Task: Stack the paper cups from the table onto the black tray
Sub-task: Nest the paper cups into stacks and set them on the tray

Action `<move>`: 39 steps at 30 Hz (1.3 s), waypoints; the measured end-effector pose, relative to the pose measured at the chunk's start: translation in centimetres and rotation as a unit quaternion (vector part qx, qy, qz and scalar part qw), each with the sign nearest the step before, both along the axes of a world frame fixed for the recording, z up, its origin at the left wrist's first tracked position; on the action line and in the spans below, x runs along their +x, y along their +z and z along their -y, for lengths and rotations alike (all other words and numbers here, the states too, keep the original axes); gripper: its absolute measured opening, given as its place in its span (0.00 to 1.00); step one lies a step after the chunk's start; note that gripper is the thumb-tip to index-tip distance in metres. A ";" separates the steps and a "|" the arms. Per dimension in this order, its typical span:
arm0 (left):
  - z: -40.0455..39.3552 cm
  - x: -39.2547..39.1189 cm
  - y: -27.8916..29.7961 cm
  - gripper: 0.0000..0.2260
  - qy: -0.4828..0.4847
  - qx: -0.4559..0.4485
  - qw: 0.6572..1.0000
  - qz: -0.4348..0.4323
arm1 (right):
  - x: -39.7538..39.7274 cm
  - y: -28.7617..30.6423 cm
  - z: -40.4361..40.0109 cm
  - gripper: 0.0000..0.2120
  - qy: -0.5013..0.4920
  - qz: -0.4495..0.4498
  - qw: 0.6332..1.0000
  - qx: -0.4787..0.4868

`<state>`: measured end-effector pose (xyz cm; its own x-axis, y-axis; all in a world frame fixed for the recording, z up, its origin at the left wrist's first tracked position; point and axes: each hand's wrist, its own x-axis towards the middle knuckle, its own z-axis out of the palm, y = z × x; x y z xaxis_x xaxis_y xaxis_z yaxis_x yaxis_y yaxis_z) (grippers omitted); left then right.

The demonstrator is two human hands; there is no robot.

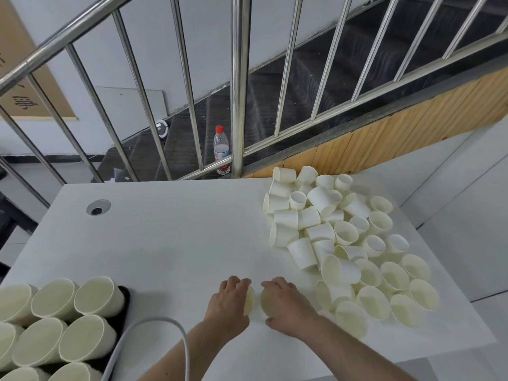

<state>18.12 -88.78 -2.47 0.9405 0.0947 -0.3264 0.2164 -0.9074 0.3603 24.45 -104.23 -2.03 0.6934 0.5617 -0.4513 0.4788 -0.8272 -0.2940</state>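
Note:
My left hand (229, 301) grips a white paper cup (249, 301) near the front middle of the white table (170, 243). Right beside it, my right hand (286, 303) grips a second paper cup (266, 302). The two cups' rims face each other with a small gap between them. A loose pile of paper cups (343, 243) covers the right side of the table, some upright, some lying on their sides. At the lower left, several stacks of cups (93, 296) stand on the black tray (123, 306), which is mostly hidden under them.
A grey cable (154, 324) loops over the table's front edge next to the tray. A round cable port (98, 207) sits at the table's back left. Behind the table runs a steel railing (239, 86) with stairs beyond and a plastic water bottle (221, 149).

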 end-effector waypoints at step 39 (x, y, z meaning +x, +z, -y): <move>-16.4 -24.0 6.8 0.32 0.163 -0.041 0.963 0.212 | -19.6 6.6 -16.1 0.33 0.010 0.060 0.970 0.236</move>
<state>-5.91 -72.42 4.31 0.9155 0.3975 0.0617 0.3024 -0.7812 0.5461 4.81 -88.17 4.55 0.7118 0.7000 -0.0577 0.5473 -0.6042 -0.5791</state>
